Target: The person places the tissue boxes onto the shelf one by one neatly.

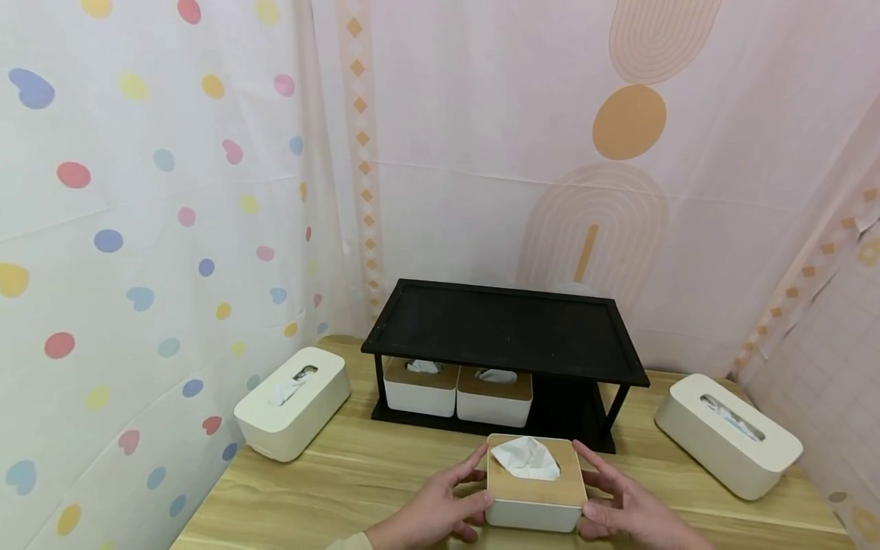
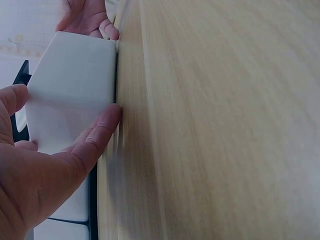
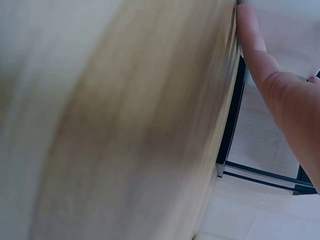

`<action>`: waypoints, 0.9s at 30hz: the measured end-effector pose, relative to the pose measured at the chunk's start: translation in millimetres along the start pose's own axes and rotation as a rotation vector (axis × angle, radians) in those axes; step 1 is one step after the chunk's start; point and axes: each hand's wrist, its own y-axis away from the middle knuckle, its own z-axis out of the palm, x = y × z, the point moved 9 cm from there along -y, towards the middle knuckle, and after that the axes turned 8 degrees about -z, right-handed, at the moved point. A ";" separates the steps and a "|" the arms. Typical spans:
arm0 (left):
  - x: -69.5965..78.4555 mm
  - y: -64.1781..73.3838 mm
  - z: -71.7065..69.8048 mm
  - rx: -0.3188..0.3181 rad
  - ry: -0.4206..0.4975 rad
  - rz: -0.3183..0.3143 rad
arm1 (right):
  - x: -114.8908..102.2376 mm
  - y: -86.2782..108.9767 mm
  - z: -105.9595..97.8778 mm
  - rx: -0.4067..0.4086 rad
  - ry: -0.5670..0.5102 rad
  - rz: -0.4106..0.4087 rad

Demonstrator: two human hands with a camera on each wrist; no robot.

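Observation:
A square white tissue box (image 1: 535,515) with a wood-look lid and a tissue poking out sits at the front of the table, before the black shelf. My left hand (image 1: 440,503) grips its left side, thumb at the near corner and fingers along the side. On the opposite side my right hand (image 1: 622,500) holds it the same way. The left wrist view shows the box's plain white wall (image 2: 75,85) between the left hand (image 2: 45,175) and the right hand (image 2: 87,19). In the right wrist view, the right hand (image 3: 290,105) lies against the white wall.
Two similar tissue boxes (image 1: 421,399) stand side by side on the lower level of the black two-tier shelf (image 1: 509,325). Long white tissue boxes flank it, one left (image 1: 289,420) and one right (image 1: 729,451). Patterned curtains (image 1: 481,214) enclose the wooden table (image 1: 330,489).

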 end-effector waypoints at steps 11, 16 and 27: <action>-0.9 -6.1 -0.3 -0.001 0.000 -0.003 | -0.8 -0.7 0.9 0.007 -0.029 0.005; -2.0 -10.4 -1.0 -0.009 0.027 -0.029 | -1.2 -1.8 2.4 0.002 -0.063 0.009; 7.5 -14.2 7.7 -0.002 0.019 0.010 | -1.8 3.3 -4.0 0.007 -0.072 -0.011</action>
